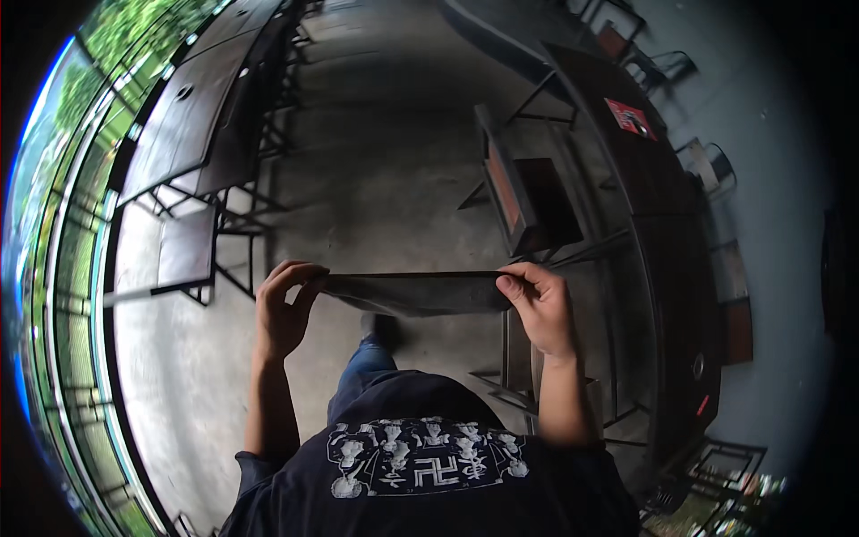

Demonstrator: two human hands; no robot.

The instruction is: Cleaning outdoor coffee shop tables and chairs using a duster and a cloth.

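Note:
A dark, thin piece of cloth [423, 295] is stretched level between my two hands, in front of my body and above the concrete floor. My left hand [285, 309] pinches its left corner between thumb and fingers. At the right corner, my right hand [540, 305] grips the edge, with the thumb lying on the near side. The upper edge is taut and nearly straight, while the lower part hangs in a shallow curve. Below it show one blue trouser leg [366, 359] and a blurred dark shoe [384, 329].
Dark tables [181, 127] with metal legs line the railing at left. A wooden chair [507, 194] stands ahead to the right, beside a long dark table [678, 268] bearing a red item [629, 119]. Another seat [188, 245] is at left.

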